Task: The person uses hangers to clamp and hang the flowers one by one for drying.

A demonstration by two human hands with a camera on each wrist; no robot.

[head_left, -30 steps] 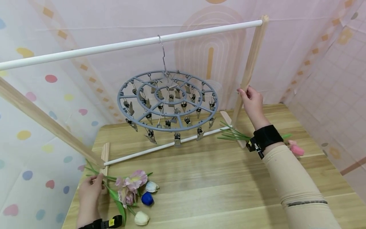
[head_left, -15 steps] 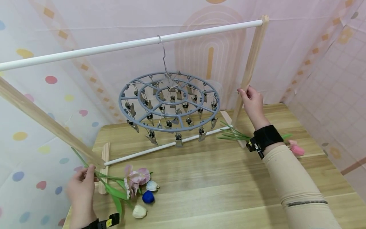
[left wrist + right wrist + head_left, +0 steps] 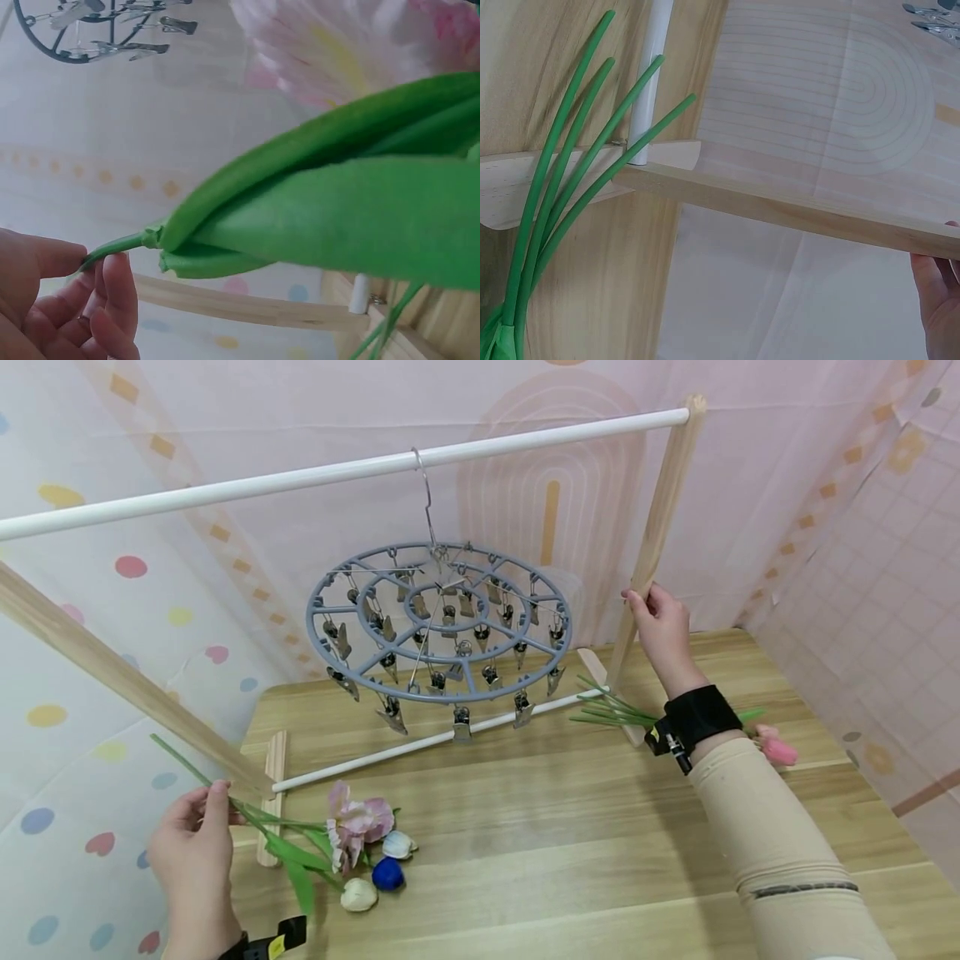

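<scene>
Left hand (image 3: 191, 843) pinches the pink artificial tulip's green stem (image 3: 247, 814), bloom trailing toward four o'clock; right hand (image 3: 660, 627) grips the wooden upright post (image 3: 660, 518).

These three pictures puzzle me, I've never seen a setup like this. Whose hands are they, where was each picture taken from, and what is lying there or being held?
No machine here: a person works with bare hands, wearing three cameras. The wide picture comes from the head; the two close-ups come from the wrists.

The left hand pinches the green stem of a pink flower, whose bloom lies by a white, a blue and a cream flower head on the wooden table. The right hand grips the wooden post of a small rack. From its white rail hangs a round grey clip hanger. More green stems lie by the post, a pink bloom beyond the wrist.
</scene>
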